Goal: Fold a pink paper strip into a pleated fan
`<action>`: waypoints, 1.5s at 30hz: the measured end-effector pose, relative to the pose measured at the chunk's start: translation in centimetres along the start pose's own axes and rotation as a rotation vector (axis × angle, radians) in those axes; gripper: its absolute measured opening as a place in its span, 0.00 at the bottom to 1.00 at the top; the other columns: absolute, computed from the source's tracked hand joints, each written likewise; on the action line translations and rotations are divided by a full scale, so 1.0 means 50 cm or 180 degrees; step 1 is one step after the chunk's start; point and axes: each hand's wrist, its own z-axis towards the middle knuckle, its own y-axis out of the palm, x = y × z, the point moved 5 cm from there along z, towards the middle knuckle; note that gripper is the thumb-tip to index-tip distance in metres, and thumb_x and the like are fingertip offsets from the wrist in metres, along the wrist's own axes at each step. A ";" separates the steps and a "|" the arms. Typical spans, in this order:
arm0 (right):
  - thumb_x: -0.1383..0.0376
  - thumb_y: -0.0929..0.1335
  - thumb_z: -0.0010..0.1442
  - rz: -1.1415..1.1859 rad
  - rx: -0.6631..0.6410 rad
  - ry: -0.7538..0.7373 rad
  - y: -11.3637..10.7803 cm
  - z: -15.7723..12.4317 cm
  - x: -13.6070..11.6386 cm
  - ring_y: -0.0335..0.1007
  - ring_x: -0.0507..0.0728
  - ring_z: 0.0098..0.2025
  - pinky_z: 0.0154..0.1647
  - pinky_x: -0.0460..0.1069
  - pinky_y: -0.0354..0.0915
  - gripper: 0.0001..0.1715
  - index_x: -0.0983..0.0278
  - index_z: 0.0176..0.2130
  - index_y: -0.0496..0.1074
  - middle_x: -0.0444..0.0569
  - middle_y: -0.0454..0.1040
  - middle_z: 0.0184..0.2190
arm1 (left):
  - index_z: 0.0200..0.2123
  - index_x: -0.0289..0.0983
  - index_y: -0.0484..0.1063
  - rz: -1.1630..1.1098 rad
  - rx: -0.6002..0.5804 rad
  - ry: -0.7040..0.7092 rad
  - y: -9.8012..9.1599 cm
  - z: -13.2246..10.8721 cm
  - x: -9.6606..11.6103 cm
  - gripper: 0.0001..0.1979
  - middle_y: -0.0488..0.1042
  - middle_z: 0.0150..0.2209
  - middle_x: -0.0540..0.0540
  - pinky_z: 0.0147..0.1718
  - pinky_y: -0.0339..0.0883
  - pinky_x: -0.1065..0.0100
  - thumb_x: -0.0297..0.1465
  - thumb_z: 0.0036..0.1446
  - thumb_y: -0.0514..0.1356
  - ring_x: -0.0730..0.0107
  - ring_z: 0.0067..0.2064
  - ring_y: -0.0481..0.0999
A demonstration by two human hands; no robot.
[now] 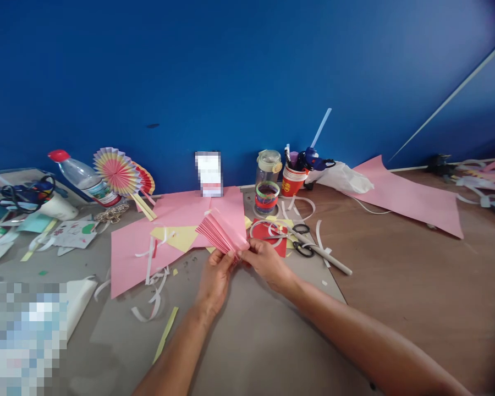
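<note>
A pink pleated paper fan (pixel 223 234) is held in front of me, its folds spreading up and to the left. My left hand (pixel 218 275) pinches its gathered lower end. Close beside it, my right hand (pixel 268 263) grips the lower right edge, fingers closed on the paper. Behind the fan lie pink paper sheets (pixel 134 258) and a yellow paper piece (pixel 177 237). Just right of my right hand are scissors (pixel 303 248) with black handles, on a red paper piece (pixel 268 230) among white strips. The undersides of both hands' fingers are partly hidden.
A phone (pixel 209 173) leans on the blue wall. A jar (pixel 268 165), tape rolls (pixel 267 198) and a red cup (pixel 293 181) of tools stand right of it. Leftward are finished fans (pixel 117 171) and a bottle (pixel 86 181). A grey stick (pixel 334 260) lies right.
</note>
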 end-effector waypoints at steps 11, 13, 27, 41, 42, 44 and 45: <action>0.63 0.65 0.46 -0.0834 0.0002 -0.0097 -0.009 0.003 -0.007 0.54 0.48 0.23 0.22 0.43 0.50 0.08 0.65 0.21 0.63 0.39 0.61 0.19 | 0.36 0.34 0.75 0.0161 0.0009 0.0044 -0.003 0.002 -0.005 0.17 0.79 0.35 0.44 0.43 0.67 0.64 0.37 0.43 0.69 0.65 0.39 0.76; 0.64 0.65 0.46 -0.0702 -0.0033 -0.0083 -0.010 0.006 -0.004 0.52 0.47 0.22 0.21 0.43 0.49 0.08 0.65 0.21 0.63 0.39 0.59 0.18 | 0.36 0.33 0.75 0.0185 0.0038 0.0024 -0.004 0.001 -0.005 0.18 0.79 0.34 0.44 0.42 0.68 0.64 0.37 0.42 0.69 0.65 0.38 0.76; 0.64 0.67 0.47 0.0419 -0.0730 0.0676 0.001 0.006 0.008 0.55 0.45 0.17 0.18 0.42 0.52 0.08 0.67 0.21 0.68 0.42 0.68 0.16 | 0.29 0.32 0.73 0.0095 -0.0163 -0.0024 0.008 -0.003 -0.001 0.13 0.74 0.23 0.49 0.33 0.69 0.66 0.35 0.44 0.69 0.73 0.25 0.72; 0.65 0.66 0.50 -0.0721 -0.0466 0.0304 -0.009 0.015 0.025 0.57 0.47 0.18 0.19 0.43 0.52 0.08 0.66 0.22 0.68 0.41 0.67 0.16 | 0.32 0.32 0.76 -0.0040 -0.0081 -0.0075 0.003 -0.001 -0.018 0.13 0.78 0.29 0.46 0.33 0.69 0.67 0.34 0.43 0.69 0.70 0.30 0.75; 0.65 0.65 0.50 -0.0775 -0.0452 0.0261 -0.008 0.015 0.025 0.57 0.47 0.18 0.19 0.43 0.52 0.08 0.66 0.22 0.68 0.41 0.67 0.16 | 0.32 0.33 0.76 -0.0047 -0.0048 -0.0077 0.001 -0.001 -0.019 0.13 0.78 0.29 0.46 0.33 0.68 0.68 0.34 0.43 0.69 0.70 0.30 0.75; 0.64 0.65 0.50 -0.0761 -0.0451 0.0247 -0.007 0.015 0.026 0.57 0.47 0.18 0.20 0.43 0.52 0.09 0.66 0.22 0.68 0.41 0.67 0.16 | 0.32 0.33 0.76 -0.0072 -0.0031 -0.0065 0.000 -0.001 -0.020 0.13 0.78 0.28 0.46 0.33 0.68 0.68 0.34 0.43 0.69 0.70 0.30 0.75; 0.63 0.65 0.51 -0.0726 -0.0456 0.0257 -0.006 0.014 0.026 0.57 0.48 0.18 0.20 0.43 0.53 0.09 0.65 0.23 0.68 0.41 0.67 0.16 | 0.31 0.33 0.76 -0.0078 -0.0033 -0.0054 0.000 -0.001 -0.021 0.13 0.78 0.28 0.47 0.33 0.68 0.68 0.34 0.43 0.69 0.71 0.29 0.74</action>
